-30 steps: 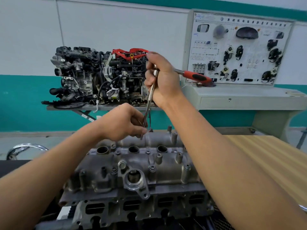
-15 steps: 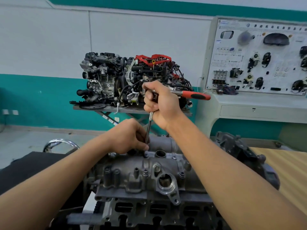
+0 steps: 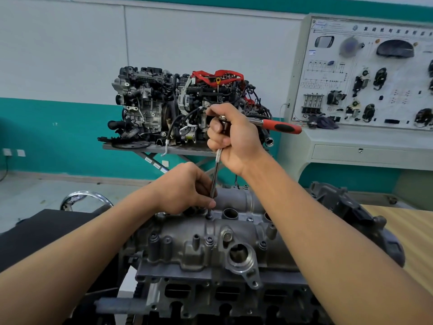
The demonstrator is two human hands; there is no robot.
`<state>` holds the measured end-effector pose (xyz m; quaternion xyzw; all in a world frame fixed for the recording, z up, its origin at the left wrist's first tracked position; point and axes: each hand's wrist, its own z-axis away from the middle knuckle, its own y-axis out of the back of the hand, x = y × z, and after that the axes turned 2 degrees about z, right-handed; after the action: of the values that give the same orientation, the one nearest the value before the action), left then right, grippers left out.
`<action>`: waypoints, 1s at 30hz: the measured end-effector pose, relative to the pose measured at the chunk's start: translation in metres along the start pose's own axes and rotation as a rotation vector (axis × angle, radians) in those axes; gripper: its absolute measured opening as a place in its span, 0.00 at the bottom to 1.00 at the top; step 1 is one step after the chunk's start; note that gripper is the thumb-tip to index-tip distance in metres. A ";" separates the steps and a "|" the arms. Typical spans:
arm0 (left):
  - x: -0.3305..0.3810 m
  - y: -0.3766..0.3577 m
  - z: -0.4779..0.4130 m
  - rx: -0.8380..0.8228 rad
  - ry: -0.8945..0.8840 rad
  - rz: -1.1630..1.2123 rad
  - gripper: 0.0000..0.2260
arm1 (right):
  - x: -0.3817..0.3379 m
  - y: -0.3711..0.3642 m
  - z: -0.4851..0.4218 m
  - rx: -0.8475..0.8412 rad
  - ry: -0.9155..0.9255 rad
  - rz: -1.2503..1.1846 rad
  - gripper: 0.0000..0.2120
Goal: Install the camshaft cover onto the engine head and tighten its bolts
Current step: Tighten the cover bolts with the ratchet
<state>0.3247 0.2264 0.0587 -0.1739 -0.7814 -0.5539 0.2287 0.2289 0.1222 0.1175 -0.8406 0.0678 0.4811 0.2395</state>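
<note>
Right arm: bare forearm reaching forward and up from the lower right, with the wrist turned slightly inward. Right grip [image 3: 234, 139]: raised above the engine, fingers curled into a fist and clenched round the head of a ratchet wrench [image 3: 281, 127] where it meets the extension bar [image 3: 216, 170]. The wrench's red-and-black handle juts out to the right, clear of the palm. Extension bar: slim steel, knurled near the top, running down and slightly leftward from the fist to a bolt [image 3: 208, 216]. Left arm: bare forearm reaching in from the lower left, lower than the right. Left grip [image 3: 185, 191]: knuckles up, fingers curled, fingertips pinching the lower end of the extension bar just above the bolt. Bolt: seated along the far side of the camshaft cover [image 3: 206, 240]. Camshaft cover: grey cast metal lying on top of the engine head [image 3: 210, 294], with open round bores along its far side and more bolt heads across its top. Engine head: beneath the cover, a row of rectangular ports on its near face. Table [image 3: 414, 233]: pale wood-grain top, to the right of the engine head. Background: display engine [image 3: 182, 106] with red hoses on a grey stand by the wall. Training panel [image 3: 365, 73], fitted with car parts, stands to the right of it.
</note>
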 end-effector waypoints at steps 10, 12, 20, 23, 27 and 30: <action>0.001 -0.004 0.002 0.025 0.006 -0.068 0.06 | 0.007 0.006 -0.011 -0.052 0.097 0.178 0.10; -0.001 -0.004 0.003 0.025 0.010 -0.057 0.05 | 0.014 -0.003 -0.009 0.084 0.427 0.450 0.13; -0.003 -0.002 0.007 -0.012 -0.014 -0.041 0.10 | 0.025 -0.020 0.005 0.206 0.917 0.705 0.09; -0.005 -0.002 0.008 -0.010 -0.012 -0.030 0.09 | 0.028 -0.021 0.003 0.294 0.979 0.733 0.10; -0.007 -0.002 0.007 -0.006 -0.022 -0.031 0.07 | 0.031 -0.022 0.001 0.403 1.054 0.789 0.10; -0.007 -0.003 0.008 0.002 -0.039 -0.044 0.08 | 0.032 -0.023 0.002 0.409 1.035 0.777 0.10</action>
<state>0.3273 0.2325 0.0505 -0.1676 -0.7898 -0.5546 0.2013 0.2518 0.1473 0.0972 -0.8150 0.5604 0.0455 0.1402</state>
